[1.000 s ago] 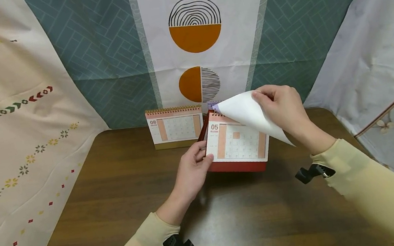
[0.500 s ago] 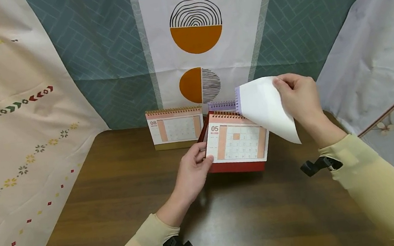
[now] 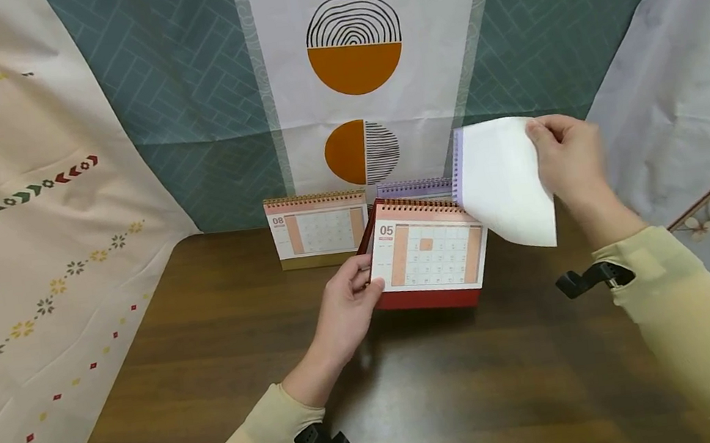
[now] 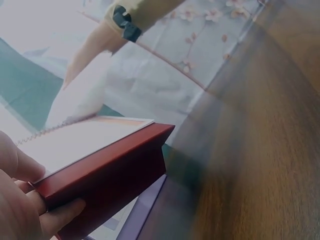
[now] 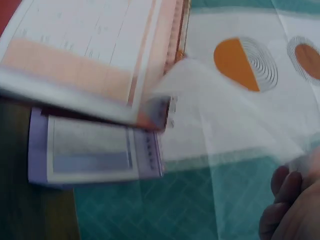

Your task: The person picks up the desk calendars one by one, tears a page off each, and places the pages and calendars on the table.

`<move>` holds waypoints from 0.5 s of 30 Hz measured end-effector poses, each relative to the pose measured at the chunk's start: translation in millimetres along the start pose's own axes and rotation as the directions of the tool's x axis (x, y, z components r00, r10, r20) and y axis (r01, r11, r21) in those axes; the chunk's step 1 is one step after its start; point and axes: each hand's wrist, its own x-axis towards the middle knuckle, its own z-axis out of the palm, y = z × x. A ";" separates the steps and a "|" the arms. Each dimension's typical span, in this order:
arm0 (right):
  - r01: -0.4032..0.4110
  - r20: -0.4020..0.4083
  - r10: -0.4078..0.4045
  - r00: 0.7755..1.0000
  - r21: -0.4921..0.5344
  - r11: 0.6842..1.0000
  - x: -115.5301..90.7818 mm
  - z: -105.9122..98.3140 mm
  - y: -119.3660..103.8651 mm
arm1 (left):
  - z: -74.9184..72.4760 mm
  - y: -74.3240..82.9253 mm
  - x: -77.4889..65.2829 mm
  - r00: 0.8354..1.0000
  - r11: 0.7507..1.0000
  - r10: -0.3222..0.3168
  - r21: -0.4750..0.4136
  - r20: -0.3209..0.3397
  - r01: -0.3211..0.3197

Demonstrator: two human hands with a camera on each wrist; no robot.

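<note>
My left hand (image 3: pixel 344 308) grips the left edge of a red-based desk calendar (image 3: pixel 431 256), its page marked 05 and its top bound by a spiral. The calendar is held tilted above the table. In the left wrist view, fingers and thumb clasp the corner of its red base (image 4: pixel 110 155). Out to the upper right, my right hand (image 3: pixel 573 158) pinches a white calendar page (image 3: pixel 505 177) with a purple punched edge. That page's lower corner reaches the right end of the spiral; whether it is still attached there cannot be told.
A second desk calendar (image 3: pixel 319 229) showing 08 on a gold base stands at the back left. Behind the red calendar is a purple one (image 5: pixel 90 152), mostly hidden in the head view. The wooden table (image 3: pixel 225 355) ends at patterned cloth hangings (image 3: pixel 208 165).
The right hand has moved right and up, drawing the page away from across the spiral to its right end. More of the purple calendar shows. The left hand has stayed put.
</note>
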 end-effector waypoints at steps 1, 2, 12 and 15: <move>-0.021 -0.007 0.021 1.000 -0.001 1.000 2.5 -4.2 3.2 | 0.3 0.1 0.4 1.000 1.000 -0.004 -0.003 0.001 0.004; -0.046 -0.012 0.046 0.999 -0.009 0.999 4.4 -8.6 6.3 | 0.6 0.3 0.6 1.000 1.000 -0.008 -0.005 0.001 0.008; -0.230 -0.039 0.230 0.972 0.005 0.973 24.6 -47.9 36.4 | 1.0 0.6 0.4 1.000 0.999 -0.019 -0.027 0.024 0.020; -0.261 -0.070 0.258 0.964 -0.028 0.965 26.3 -57.4 43.9 | 1.5 1.5 -0.1 0.999 0.999 -0.024 -0.038 0.035 0.025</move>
